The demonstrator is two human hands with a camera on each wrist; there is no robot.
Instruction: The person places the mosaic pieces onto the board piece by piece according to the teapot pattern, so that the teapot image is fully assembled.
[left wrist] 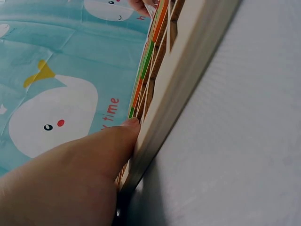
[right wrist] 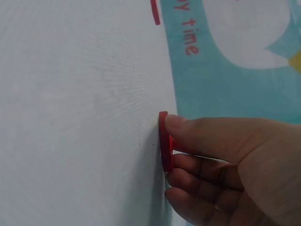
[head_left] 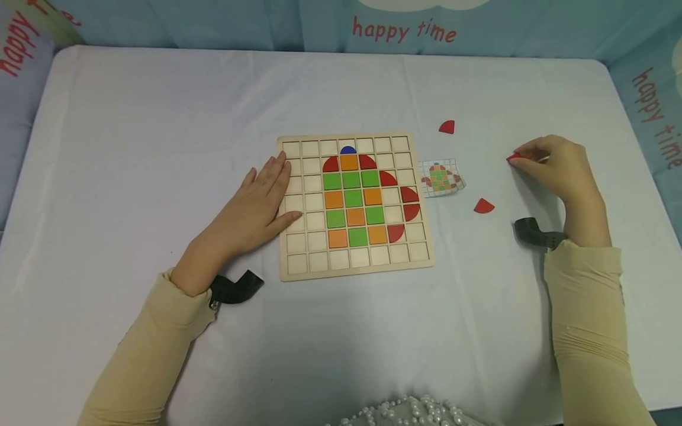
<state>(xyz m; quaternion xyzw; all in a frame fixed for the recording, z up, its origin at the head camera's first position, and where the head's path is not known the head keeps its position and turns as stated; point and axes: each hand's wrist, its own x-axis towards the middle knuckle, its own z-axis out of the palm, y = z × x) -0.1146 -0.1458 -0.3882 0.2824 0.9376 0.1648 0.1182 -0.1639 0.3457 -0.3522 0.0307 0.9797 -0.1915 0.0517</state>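
Note:
My left hand (head_left: 259, 199) lies flat with straight fingers on the left edge of a wooden grid board (head_left: 357, 275); its thumb rests on the rim in the left wrist view. Green and orange squares, red quarter-circle pieces and a blue half-circle (head_left: 348, 150) sit in the board's cells. Right of the board, my right hand (head_left: 565, 165) pinches a small red piece (right wrist: 165, 141) between thumb and fingers, low over the white table. Two loose red quarter-circle pieces, one farther back (head_left: 447, 126) and one nearer (head_left: 483, 206), lie between the board and this hand.
A small pattern card (head_left: 442, 177) with a coloured grid picture lies against the board's right edge. Black wrist mounts (head_left: 234, 288) stick out from both sleeves. A blue printed curtain (head_left: 319, 29) borders the white table (head_left: 160, 118). Beaded fabric shows at the near edge.

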